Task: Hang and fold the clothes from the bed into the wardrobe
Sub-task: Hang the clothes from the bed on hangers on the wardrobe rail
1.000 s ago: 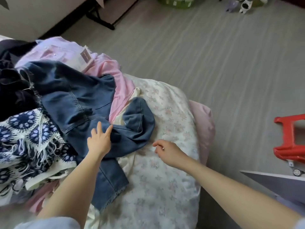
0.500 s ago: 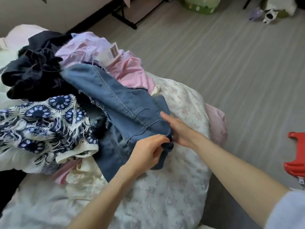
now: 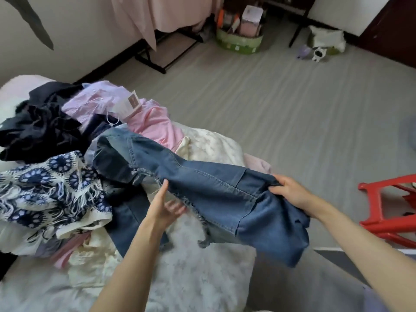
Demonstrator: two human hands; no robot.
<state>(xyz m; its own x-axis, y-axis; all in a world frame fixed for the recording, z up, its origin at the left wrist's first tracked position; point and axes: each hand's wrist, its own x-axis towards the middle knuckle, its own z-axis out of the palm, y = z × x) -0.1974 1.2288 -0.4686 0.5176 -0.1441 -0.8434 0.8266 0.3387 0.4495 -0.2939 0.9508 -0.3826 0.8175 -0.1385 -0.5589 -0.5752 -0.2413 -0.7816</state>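
**Denim garment stretched between two hands above the bed**

The blue denim garment is pulled out sideways over the foot of the bed, one end still lying among the heap of clothes, the other lifted past the bed's edge toward the floor. Its frayed hem hangs loose along the lower side, with threads trailing down.

The right hand has its grip closed round the denim's far end, fingers curled over a bunched fold of cloth. The left hand is under the frayed hem near the middle of the garment, palm turned up, thumb raised against the cloth and fingers fairly straight; its grip is wide, touching the denim rather than clasping it.

Behind the denim lies the rest of the pile: a pink top, a lilac shirt with a paper tag on it, a dark navy garment bunched at the left, and a blue-and-white crocheted piece with fringe just beside the left forearm. Cream cloth lies under the crochet piece, on the pale floral cover of the bed.

On the grey floor to the right stands a red plastic stool. Farther off are a green basket holding boxes, a black metal frame under hanging pink fabric, and a small toy near a white cushion.
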